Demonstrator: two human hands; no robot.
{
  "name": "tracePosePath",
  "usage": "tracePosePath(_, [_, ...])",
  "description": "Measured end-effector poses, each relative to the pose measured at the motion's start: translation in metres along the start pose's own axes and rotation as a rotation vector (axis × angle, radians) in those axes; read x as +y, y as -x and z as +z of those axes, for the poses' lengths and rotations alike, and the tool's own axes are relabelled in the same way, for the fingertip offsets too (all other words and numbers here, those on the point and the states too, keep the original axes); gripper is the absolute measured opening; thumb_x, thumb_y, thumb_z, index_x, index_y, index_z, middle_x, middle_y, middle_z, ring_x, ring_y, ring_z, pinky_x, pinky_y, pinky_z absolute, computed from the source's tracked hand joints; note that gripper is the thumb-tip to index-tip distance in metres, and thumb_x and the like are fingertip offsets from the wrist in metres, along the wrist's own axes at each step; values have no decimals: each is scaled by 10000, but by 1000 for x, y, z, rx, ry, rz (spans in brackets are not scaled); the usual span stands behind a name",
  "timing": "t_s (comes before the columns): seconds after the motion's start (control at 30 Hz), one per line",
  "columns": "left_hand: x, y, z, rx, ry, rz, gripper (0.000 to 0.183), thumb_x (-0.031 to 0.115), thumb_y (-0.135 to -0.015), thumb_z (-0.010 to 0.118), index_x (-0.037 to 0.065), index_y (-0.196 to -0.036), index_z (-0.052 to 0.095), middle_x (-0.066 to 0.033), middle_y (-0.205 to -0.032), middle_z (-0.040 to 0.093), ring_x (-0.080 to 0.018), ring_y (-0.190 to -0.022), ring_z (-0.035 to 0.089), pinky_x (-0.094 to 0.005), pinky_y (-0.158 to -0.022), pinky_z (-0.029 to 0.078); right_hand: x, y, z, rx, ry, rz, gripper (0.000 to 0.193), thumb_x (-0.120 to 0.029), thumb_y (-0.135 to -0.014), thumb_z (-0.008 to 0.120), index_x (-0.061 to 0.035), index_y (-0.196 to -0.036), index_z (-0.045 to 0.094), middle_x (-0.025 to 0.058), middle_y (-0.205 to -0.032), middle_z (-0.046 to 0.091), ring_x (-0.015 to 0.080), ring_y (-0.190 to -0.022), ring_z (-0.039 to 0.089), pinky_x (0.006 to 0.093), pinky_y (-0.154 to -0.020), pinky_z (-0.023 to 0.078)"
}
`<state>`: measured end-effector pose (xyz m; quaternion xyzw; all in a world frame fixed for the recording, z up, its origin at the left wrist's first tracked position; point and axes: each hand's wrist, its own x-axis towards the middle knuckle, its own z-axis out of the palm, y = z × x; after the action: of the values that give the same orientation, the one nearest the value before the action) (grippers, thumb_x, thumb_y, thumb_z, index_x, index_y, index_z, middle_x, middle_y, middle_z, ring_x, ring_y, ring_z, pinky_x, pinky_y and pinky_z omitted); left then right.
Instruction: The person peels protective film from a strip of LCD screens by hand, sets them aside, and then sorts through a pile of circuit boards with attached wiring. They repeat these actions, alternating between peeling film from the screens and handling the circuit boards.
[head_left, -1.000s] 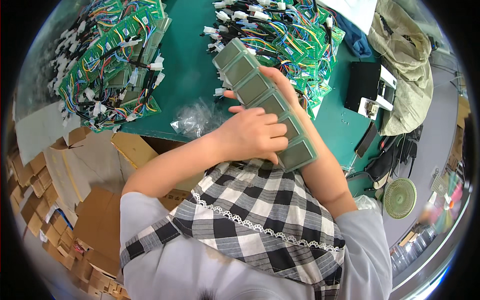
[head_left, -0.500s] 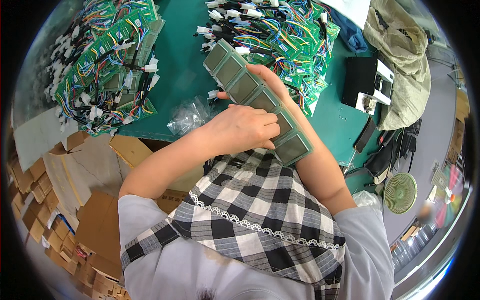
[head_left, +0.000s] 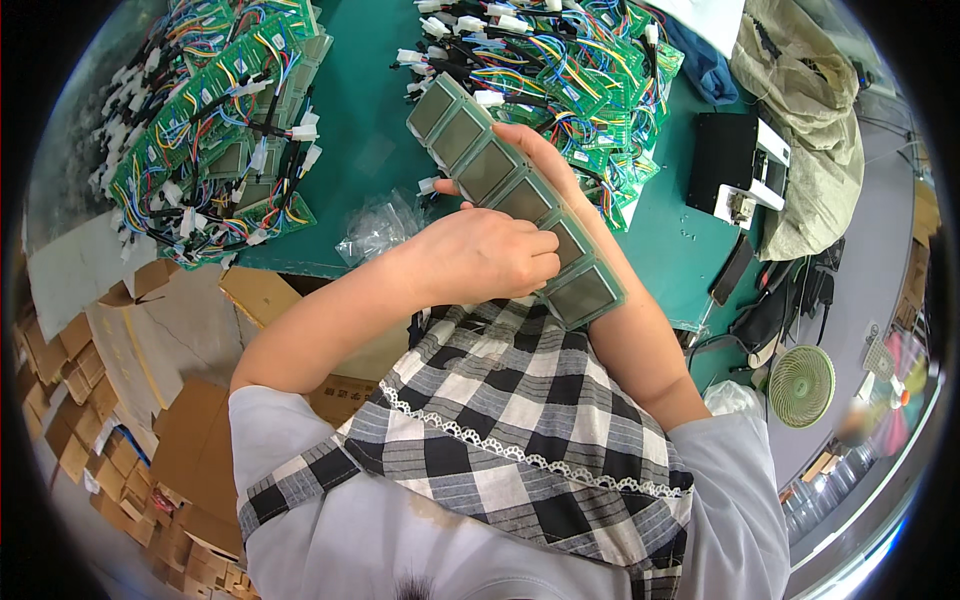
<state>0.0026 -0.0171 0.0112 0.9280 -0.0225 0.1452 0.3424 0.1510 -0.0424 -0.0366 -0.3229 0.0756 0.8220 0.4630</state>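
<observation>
A long green circuit board with a row of several square grey display panels is held at a slant in front of my apron. My right hand supports it from beneath, thumb side along the upper right edge and a fingertip showing past the left edge. My left hand is closed over the board's lower left side, knuckles up against the panels. Whatever its fingers pinch is hidden under the hand. Just left of the board lies a crumpled clear plastic bag.
Wired green circuit boards with white connectors form a left pile and a right pile on the green table. A black-and-white device, a beige cloth sack and a small green fan are at right. Cardboard boxes stand lower left.
My left hand has turned slightly, so its lower fingertips show less. The board has barely shifted in my right hand.
</observation>
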Motion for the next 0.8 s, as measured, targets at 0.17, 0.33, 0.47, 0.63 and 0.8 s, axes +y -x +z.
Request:
tracePosePath(0.17, [-3, -1, 0, -28, 29, -7, 201, 161, -778, 719, 81, -746, 537, -35, -754, 532, -216, -702, 630, -375, -607, 529, 1, 1, 6, 61, 87, -5, 485, -408, -983, 472, -62, -1316, 537, 183, -1091, 667, 366, -973, 679, 428, -691, 593])
tracePosePath(0.33, [-5, 2, 1, -39, 70, -8, 219, 170, -771, 734, 78, -753, 535, -39, -757, 534, -222, -711, 632, -378, -607, 535, 4, 6, 9, 88, 42, -10, 496, -394, -1003, 448, -76, -1379, 509, 171, -1168, 657, 436, -1038, 662, 437, -695, 586])
tracePosePath(0.47, [-4, 1, 1, -45, 46, -13, 227, 174, -770, 737, 75, -750, 533, -40, -758, 536, -219, -712, 632, -376, -610, 538, 5, 6, 9, 79, 4, -22, 496, -399, -1002, 452, -84, -1379, 512, 161, -1167, 661, 426, -1029, 669, 442, -691, 584])
tracePosePath(0.63, [-6, -1, 7, -46, 52, -20, 216, 148, -764, 730, 73, -732, 530, -41, -749, 530, -214, -704, 628, -369, -613, 537, 4, 5, 10, 125, 99, -56, 481, -463, -950, 531, -87, -1241, 607, 144, -986, 701, 307, -878, 709, 430, -704, 581])
tracePosePath(0.8, [-6, 1, 10, 22, -4, 27, 189, 92, -746, 709, 65, -727, 524, -46, -740, 516, -208, -688, 618, -366, -606, 517, -2, 0, 2, 45, 53, 39, 519, -419, -996, 471, -66, -1374, 509, 176, -1131, 668, 402, -1047, 663, 410, -697, 602])
